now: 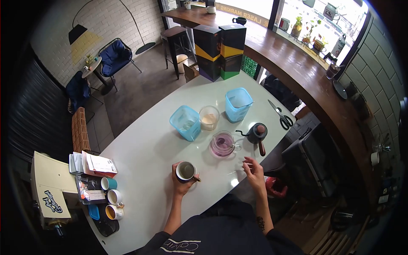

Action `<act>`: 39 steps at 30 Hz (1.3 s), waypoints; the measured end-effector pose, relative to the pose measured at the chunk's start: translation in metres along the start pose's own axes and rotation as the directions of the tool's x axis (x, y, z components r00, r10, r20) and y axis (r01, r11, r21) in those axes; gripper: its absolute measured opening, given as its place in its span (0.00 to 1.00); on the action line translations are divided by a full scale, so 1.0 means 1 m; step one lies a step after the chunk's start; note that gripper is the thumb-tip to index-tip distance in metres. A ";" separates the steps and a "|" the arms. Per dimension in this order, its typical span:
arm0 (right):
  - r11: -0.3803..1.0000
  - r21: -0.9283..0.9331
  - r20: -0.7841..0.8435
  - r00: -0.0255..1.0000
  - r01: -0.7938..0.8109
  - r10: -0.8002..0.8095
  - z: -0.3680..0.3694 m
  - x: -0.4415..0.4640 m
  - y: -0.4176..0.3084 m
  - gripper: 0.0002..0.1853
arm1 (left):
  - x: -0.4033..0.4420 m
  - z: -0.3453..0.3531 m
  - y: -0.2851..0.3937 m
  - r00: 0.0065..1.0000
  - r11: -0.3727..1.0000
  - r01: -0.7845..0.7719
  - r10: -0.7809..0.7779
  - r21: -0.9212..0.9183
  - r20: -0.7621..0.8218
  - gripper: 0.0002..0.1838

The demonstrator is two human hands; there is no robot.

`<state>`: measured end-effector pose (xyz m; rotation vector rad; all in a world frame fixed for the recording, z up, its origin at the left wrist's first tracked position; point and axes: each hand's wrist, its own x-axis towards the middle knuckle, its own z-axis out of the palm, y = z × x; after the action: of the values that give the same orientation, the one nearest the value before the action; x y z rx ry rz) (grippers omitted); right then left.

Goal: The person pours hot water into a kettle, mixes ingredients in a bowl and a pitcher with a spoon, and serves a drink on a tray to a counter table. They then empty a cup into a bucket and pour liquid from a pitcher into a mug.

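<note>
My left hand (177,185) is wrapped round the side of a mug (185,171) with a pale inside and a brownish handle. The mug stands near the front of the white table; I cannot tell whether it touches the top. My right hand (254,172) is raised by the table's edge, fingers apart and slightly curled, holding nothing. Closest to it are a glass pot of purple liquid (221,146) and a dark gooseneck kettle (256,135) with a wooden side handle. Behind them sit a clear glass with beige contents (209,119) and two light-blue plastic containers (185,123) (238,106).
Scissors (283,118) lie at the table's right edge. Two tall black boxes (207,51) (232,49) stand at the far end. On the left are several mugs (114,196), a stack of papers (100,163) and a beige machine (50,191). A wooden counter (293,63) curves along the right.
</note>
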<state>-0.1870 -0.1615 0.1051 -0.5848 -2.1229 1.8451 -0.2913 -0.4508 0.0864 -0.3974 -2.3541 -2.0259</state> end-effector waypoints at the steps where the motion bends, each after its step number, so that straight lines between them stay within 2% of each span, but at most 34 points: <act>1: 1.000 -0.020 0.021 1.000 -0.013 0.013 0.000 0.004 -0.004 0.23 | 0.001 0.005 -0.002 1.000 1.000 -0.019 0.019 -0.015 0.000 0.39; 2: 1.000 -0.017 0.025 0.999 -0.025 0.025 0.001 0.009 -0.002 0.23 | 0.002 0.009 -0.005 1.000 1.000 -0.008 0.008 -0.009 0.001 0.39; 4: 0.998 -0.018 0.007 0.998 0.067 -0.066 0.005 0.017 0.000 0.26 | 0.007 0.019 0.002 1.000 1.000 -0.002 0.002 -0.010 0.000 0.39; 8: 0.996 -0.001 0.036 0.996 0.087 -0.087 0.007 0.031 0.003 0.27 | 0.008 0.033 -0.005 0.999 0.998 -0.043 0.042 -0.052 -0.033 0.42; 12: 0.997 -0.009 0.067 0.995 0.070 -0.070 0.001 0.040 -0.001 0.24 | 0.007 0.041 -0.004 0.998 0.998 -0.014 0.010 -0.055 -0.068 0.45; 15: 0.990 -0.064 0.090 0.989 0.123 -0.117 -0.005 0.047 -0.009 0.24 | 0.013 0.045 -0.001 0.999 0.997 0.019 -0.023 -0.081 -0.044 0.46; 17: 0.946 -0.195 0.076 0.966 0.259 -0.248 -0.004 0.051 -0.014 0.25 | 0.016 0.046 -0.003 0.999 0.999 0.041 -0.042 -0.035 -0.021 0.44; 21: 0.900 -0.232 0.068 0.929 0.369 -0.363 0.011 0.059 -0.017 0.28 | 0.022 0.052 0.002 1.000 1.000 0.021 -0.021 -0.001 -0.009 0.43; 27: 0.906 -0.192 0.072 0.927 0.376 -0.369 0.030 0.068 -0.015 0.26 | 0.028 0.056 0.005 0.999 0.999 -0.026 0.025 0.044 0.021 0.39; 29: 0.907 -0.186 0.075 0.926 0.378 -0.370 0.030 0.069 -0.017 0.25 | 0.028 0.057 0.006 0.999 0.999 -0.029 0.029 0.028 0.018 0.39; 31: 0.929 -0.240 0.158 0.956 0.280 -0.247 0.029 0.069 -0.016 0.22 | 0.027 0.056 0.004 1.000 1.000 -0.019 0.018 0.012 0.021 0.40; 34: 0.920 -0.239 0.160 0.947 0.311 -0.278 0.034 0.064 -0.014 0.21 | 0.027 0.057 0.003 1.000 1.000 -0.010 0.010 -0.021 0.012 0.42; 39: 0.933 -0.248 0.127 0.964 0.259 -0.234 0.038 0.061 -0.021 0.21 | 0.024 0.057 -0.004 0.999 0.999 -0.043 0.043 -0.022 -0.003 0.44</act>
<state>-0.2603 -0.1686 0.1160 -0.2681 -2.3998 1.4968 -0.3063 -0.3911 0.0770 -0.4412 -2.3035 -2.0338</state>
